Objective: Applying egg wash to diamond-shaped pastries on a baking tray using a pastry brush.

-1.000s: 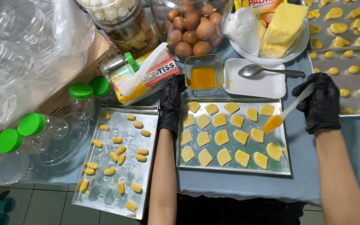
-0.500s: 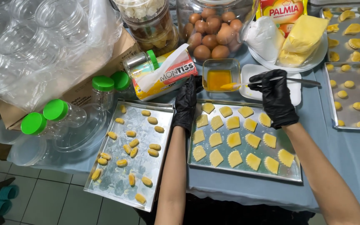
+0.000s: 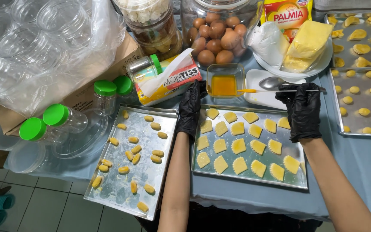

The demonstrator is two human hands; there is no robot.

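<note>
Your right hand point(image 3: 302, 109) has moved the brush point(image 3: 254, 90) to the bowl point(image 3: 225, 80), gripping it; left hand point(image 3: 190, 109) seemingly clasps the tray point(image 3: 247, 180).

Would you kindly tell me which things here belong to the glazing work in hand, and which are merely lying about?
In use:
right hand holding the brush
dish of yellow glaze
left hand steadying the tray of square cookies

Lying about:
jar of eggs
butter block
spoon
green-lidded jars
tray of small oval pieces
</note>
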